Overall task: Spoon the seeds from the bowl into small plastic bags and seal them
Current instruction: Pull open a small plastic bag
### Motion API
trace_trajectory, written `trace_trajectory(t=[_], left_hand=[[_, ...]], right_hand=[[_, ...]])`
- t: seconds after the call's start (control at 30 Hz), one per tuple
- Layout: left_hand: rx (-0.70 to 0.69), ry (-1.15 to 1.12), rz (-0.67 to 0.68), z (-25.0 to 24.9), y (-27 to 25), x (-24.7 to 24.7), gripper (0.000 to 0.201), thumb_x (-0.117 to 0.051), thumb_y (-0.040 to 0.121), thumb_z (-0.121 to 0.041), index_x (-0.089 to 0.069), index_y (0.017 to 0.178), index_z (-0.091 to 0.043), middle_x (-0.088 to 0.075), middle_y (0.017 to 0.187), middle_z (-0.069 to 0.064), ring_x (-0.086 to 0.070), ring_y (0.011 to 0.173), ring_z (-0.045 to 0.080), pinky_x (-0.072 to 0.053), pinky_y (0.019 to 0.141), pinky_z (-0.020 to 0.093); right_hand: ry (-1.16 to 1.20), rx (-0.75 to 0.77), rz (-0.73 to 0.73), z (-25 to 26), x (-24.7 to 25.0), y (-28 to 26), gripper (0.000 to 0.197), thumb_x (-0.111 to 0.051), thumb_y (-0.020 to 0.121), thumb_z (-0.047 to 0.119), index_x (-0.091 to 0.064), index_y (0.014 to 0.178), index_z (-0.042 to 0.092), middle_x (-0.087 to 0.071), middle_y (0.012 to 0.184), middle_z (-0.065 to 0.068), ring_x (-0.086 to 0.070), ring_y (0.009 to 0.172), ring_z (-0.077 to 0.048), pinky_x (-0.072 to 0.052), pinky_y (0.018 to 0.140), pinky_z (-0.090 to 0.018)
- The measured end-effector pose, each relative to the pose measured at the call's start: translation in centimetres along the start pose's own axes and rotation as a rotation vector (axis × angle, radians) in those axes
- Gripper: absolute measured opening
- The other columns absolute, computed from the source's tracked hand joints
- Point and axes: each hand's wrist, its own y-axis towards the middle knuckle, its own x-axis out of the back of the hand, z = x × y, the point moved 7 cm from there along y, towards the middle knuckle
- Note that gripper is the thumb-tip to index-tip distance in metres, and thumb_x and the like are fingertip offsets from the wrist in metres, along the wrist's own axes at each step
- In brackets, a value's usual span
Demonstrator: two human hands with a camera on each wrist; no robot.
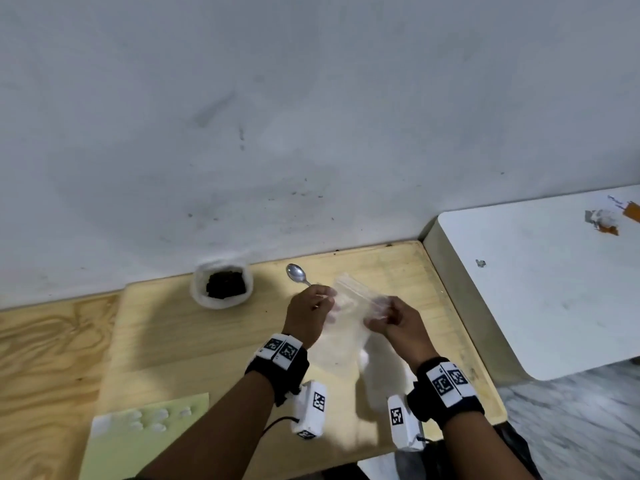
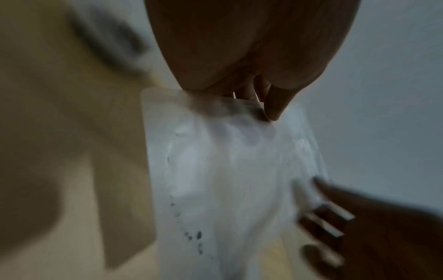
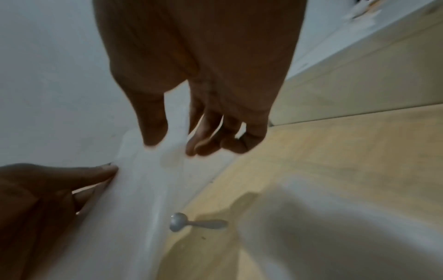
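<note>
Overhead first, head view: both hands are holding a clear plastic bag up over the pale wooden board. The left hand is pinching the bag's left top corner, fingers curled together on the plastic; the right hand is gripping the right side of the mouth in the same way. I cannot tell whether the mouth is open or sealed, and the bag is looking empty from here. A white bowl is sitting at the board's far edge by the wall, left of the hands, and is holding a dark heap of seeds. A metal spoon is lying on the board between bowl and bag, its scoop pointing away. A green sheet is lying at the near left.

Left wrist view, blurred: thumb and fingers are clamping the bag's upper edge. A few dark specks are showing low on the plastic; inside or outside, cannot tell. The right hand's fingertips are touching the opposite edge.

Right wrist view: thumb in front, fingers behind, closing on the bag. The spoon is lying on the board below, apart from the bag.
</note>
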Motion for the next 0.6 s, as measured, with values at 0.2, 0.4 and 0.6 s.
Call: trace_trajectory(t=[0.2,0.4,0.6], left_hand=[[-0.094,0.292,0.073,-2.7,0.2,6.4,0.017,-0.061,0.082,-0.019,-0.070,0.089,-0.032,-0.073,0.076,-0.007,-0.065,0.071,0.009,-0.054,0.079,0.031],[-0.313,0.450,-0.335,-4.5,-2.1,11.6,0.027,-0.073,0.071,-0.048,-0.063,0.071,-0.023,-0.065,0.067,-0.009,-0.060,0.065,0.008,-0.049,0.062,0.026],[-0.011,0.037,-0.229,-1.7,-2.3,12.2,0.041,-0.075,0.077,-0.034,-0.058,0.070,0.002,-0.068,0.059,0.013,-0.067,0.051,0.024,-0.059,0.059,0.042]], right_hand=[[-0.120,0.048,0.221,4.8,-6.0,0.7,0.018,-0.077,0.077,-0.005,-0.073,0.093,0.000,-0.062,0.058,-0.006,-0.057,0.049,-0.008,-0.047,0.058,-0.017],[-0.068,0.062,0.185,6.7,-10.9,0.7,0.019,-0.082,0.070,-0.002,-0.076,0.086,0.007,-0.068,0.062,-0.005,-0.059,0.054,-0.016,-0.043,0.051,-0.023],[-0.094,0.112,0.407,7.9,-16.7,-0.7,0.019,-0.083,0.071,-0.002,-0.077,0.084,0.011,-0.066,0.058,0.000,-0.059,0.062,-0.002,-0.045,0.058,-0.026]])
